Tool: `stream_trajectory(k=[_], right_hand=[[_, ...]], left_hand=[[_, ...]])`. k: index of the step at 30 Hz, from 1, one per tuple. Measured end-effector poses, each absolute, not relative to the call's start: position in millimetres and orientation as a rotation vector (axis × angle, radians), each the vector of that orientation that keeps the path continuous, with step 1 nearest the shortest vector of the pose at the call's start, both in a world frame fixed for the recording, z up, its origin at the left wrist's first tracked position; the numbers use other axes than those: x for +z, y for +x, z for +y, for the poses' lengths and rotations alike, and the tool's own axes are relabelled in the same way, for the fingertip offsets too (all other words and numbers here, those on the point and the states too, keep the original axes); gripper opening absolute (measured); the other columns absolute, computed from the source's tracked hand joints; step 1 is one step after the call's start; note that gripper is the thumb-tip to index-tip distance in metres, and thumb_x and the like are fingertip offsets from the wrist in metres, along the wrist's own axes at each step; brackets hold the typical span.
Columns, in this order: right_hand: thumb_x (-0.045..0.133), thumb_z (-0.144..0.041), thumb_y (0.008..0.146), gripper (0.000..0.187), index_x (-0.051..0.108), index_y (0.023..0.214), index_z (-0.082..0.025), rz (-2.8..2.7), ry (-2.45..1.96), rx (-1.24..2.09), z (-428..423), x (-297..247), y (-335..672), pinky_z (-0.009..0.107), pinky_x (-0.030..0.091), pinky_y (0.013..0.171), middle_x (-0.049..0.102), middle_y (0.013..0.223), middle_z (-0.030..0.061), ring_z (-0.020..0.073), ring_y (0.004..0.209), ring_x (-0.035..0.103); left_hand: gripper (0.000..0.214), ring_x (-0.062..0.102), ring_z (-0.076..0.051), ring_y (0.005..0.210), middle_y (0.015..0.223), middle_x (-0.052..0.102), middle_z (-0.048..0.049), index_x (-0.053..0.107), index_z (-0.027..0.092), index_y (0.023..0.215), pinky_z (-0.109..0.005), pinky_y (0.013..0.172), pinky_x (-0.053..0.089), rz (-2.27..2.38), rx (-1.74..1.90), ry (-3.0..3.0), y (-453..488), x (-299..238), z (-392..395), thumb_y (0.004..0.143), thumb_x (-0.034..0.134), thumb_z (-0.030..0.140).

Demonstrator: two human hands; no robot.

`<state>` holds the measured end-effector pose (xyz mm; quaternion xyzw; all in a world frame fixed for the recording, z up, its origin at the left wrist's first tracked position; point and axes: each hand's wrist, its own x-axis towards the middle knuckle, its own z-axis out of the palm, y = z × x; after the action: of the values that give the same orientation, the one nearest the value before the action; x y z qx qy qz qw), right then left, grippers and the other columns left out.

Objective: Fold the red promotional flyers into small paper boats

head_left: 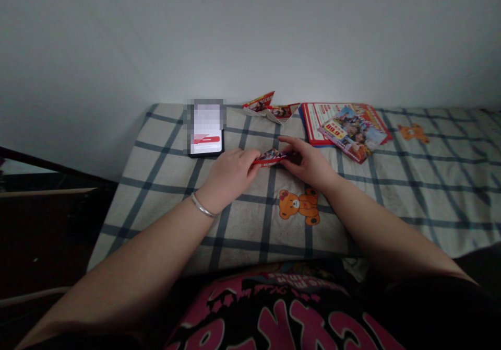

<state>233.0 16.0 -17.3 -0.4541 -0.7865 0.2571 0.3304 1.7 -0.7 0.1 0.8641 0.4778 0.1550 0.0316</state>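
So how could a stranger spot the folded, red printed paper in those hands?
On the pale, dark-checked cloth, find the left hand and right hand. Between them is the folded, red printed paper; unlike two similar folded papers by the pale wall, it's being held.

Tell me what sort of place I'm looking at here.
Probably a room in a home, though little of it shows. A checked cloth with teddy-bear prints covers the work surface, a plain pale wall stands behind it, and what looks like a phone sits lit on the cloth.
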Motion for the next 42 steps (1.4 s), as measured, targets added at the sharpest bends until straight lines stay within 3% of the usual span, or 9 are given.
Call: stream_trajectory(k=[6,11,21,31,42], right_hand=[[0.067,-0.019,0.079,0.024,0.054,0.099,-0.024,-1.989,-1.185,0.611,15.9,-18.0,236.8,0.036,0.057,0.075,0.07,0.102,0.0053,0.0196,0.085,0.067],[0.064,-0.017,0.081,0.015,0.052,0.087,-0.025,-2.106,-1.145,0.461,15.5,-12.8,240.7,0.038,0.056,0.081,0.069,0.111,0.0068,0.0213,0.097,0.066],[0.069,-0.024,0.08,0.019,0.057,0.094,-0.024,-2.018,-1.301,0.581,14.2,-9.6,242.4,0.038,0.057,0.076,0.073,0.096,0.0051,0.0206,0.083,0.069],[0.063,-0.033,0.086,0.014,0.06,0.096,-0.024,-1.889,-1.231,0.844,16.2,-13.7,244.8,0.036,0.058,0.074,0.073,0.092,0.0035,0.0188,0.08,0.07],[0.058,-0.036,0.091,0.019,0.069,0.092,-0.021,-1.879,-1.273,0.867,19.8,-13.7,248.0,0.034,0.055,0.074,0.075,0.09,0.004,0.0183,0.08,0.068]], left_hand=[[0.022,0.067,-0.022,0.092,0.105,0.071,-0.0088,0.06,0.017,0.117,-0.034,0.08,0.053,1.416,0.539,2.68,0.7,1.9,-2.9,0.096,0.052,0.018],[0.023,0.067,-0.021,0.092,0.107,0.069,-0.0075,0.06,0.019,0.117,-0.033,0.079,0.053,1.389,0.52,2.696,1.0,2.7,-3.1,0.097,0.049,0.016],[0.047,0.067,-0.021,0.089,0.123,0.065,-0.0091,0.045,0.023,0.143,-0.032,0.072,0.052,1.397,0.524,2.874,-1.6,2.4,-6.7,0.097,0.046,0.013],[0.037,0.064,-0.022,0.089,0.112,0.066,-0.0088,0.065,0.025,0.128,-0.035,0.074,0.05,1.358,0.5,2.902,-0.5,5.1,-1.2,0.097,0.047,0.017],[0.045,0.06,-0.021,0.102,0.12,0.059,-0.0092,0.062,0.021,0.126,-0.037,0.092,0.052,1.239,0.62,2.741,-3.6,-10.0,5.2,0.089,0.04,0.006]])
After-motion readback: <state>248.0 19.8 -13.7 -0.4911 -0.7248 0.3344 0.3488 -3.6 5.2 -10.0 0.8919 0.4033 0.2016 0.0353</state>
